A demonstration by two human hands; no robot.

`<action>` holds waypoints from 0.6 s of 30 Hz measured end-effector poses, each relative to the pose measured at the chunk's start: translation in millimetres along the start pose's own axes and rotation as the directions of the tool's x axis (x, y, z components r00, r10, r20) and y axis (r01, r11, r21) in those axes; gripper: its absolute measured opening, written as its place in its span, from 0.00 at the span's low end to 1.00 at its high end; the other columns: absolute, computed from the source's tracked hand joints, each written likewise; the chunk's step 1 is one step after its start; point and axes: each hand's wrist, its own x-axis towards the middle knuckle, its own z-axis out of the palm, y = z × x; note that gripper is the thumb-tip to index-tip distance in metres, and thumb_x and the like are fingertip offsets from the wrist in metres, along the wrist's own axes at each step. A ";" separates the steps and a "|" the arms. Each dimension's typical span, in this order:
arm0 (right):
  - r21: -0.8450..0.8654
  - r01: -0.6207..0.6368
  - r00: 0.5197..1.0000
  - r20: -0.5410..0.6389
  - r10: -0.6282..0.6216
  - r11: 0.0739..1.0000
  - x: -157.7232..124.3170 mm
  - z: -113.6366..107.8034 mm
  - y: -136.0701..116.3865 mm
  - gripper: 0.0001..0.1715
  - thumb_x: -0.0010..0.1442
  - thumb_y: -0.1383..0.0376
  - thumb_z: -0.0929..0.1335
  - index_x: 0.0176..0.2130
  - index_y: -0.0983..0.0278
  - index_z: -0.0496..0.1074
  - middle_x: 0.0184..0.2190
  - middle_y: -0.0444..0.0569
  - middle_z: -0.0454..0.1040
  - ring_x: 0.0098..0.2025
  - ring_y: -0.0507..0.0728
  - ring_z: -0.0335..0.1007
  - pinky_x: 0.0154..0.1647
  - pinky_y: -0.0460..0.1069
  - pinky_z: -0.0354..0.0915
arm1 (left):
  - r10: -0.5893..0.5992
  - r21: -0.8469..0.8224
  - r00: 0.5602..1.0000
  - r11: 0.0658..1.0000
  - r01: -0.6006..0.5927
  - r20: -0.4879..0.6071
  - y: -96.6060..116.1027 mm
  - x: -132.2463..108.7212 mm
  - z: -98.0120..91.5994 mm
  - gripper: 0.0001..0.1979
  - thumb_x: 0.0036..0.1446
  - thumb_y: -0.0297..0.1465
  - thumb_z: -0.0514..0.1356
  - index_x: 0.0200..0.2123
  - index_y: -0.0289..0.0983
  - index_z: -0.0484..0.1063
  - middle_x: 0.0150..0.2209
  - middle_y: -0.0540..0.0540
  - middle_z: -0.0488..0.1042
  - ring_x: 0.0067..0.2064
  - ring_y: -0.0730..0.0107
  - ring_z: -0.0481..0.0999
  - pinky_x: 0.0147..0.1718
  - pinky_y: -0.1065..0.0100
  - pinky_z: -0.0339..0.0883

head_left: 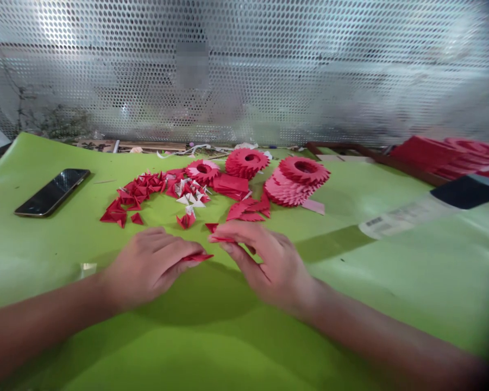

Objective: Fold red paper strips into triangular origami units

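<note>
My left hand (150, 263) rests on the green table cover (212, 336), its fingers pinched on a small folded red paper piece (199, 257). My right hand (264, 258) sits just to the right, fingers curled, pinching another red paper piece (220, 238) at its fingertips. The two pieces are a few centimetres apart. Just beyond my hands lies a scatter of loose red and white folded paper triangles (146, 190).
Three round red ring stacks of folded paper (297, 179) stand behind the triangles. A dark phone (52, 191) lies at the left. A perforated metal screen (244, 70) closes off the back. More red paper work (452, 155) and a black object (466, 191) sit at the right.
</note>
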 end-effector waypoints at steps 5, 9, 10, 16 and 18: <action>0.003 0.242 0.969 -0.050 -0.241 0.970 0.4 -1.7 0.9 0.05 0.65 0.71 0.69 0.43 0.65 0.73 0.33 0.46 0.81 0.31 0.51 0.75 0.33 0.46 0.70 | 0.042 0.028 0.998 0.999 -0.041 -0.036 -4.5 -2.5 2.7 0.16 0.74 0.33 0.46 0.41 0.37 0.72 0.30 0.51 0.82 0.26 0.72 0.77 0.28 0.69 0.65; -0.063 0.288 0.952 -0.088 -0.292 0.956 -0.8 -2.3 1.3 0.05 0.63 0.73 0.69 0.41 0.66 0.73 0.33 0.46 0.81 0.31 0.51 0.75 0.34 0.47 0.71 | 0.016 0.023 1.000 1.000 -0.015 -0.025 -4.4 -3.7 2.7 0.16 0.74 0.34 0.47 0.42 0.37 0.73 0.32 0.50 0.82 0.27 0.71 0.78 0.29 0.68 0.65; -0.070 0.289 0.951 -0.090 -0.294 0.955 -0.8 -2.7 1.2 0.05 0.63 0.73 0.70 0.41 0.66 0.73 0.33 0.46 0.81 0.30 0.51 0.75 0.33 0.47 0.71 | 0.009 0.021 1.000 1.000 -0.009 -0.016 -4.1 -3.6 2.5 0.16 0.74 0.34 0.47 0.42 0.37 0.73 0.32 0.50 0.82 0.28 0.70 0.79 0.29 0.67 0.65; -0.100 0.303 0.945 -0.095 -0.313 0.948 0.5 -3.3 2.6 0.05 0.61 0.74 0.71 0.40 0.68 0.74 0.31 0.46 0.81 0.28 0.50 0.74 0.29 0.47 0.70 | 0.008 0.023 0.999 1.000 -0.008 -0.036 -2.3 -1.3 0.5 0.17 0.74 0.33 0.47 0.40 0.35 0.73 0.30 0.50 0.81 0.26 0.72 0.77 0.27 0.68 0.64; -0.115 0.317 0.940 -0.091 -0.328 0.941 0.3 -2.7 3.8 0.05 0.60 0.74 0.71 0.39 0.69 0.75 0.30 0.46 0.81 0.27 0.50 0.73 0.27 0.47 0.70 | 0.013 0.024 0.999 1.000 -0.012 -0.037 -2.1 -0.8 0.2 0.17 0.74 0.33 0.47 0.39 0.35 0.73 0.29 0.49 0.81 0.26 0.71 0.77 0.27 0.68 0.64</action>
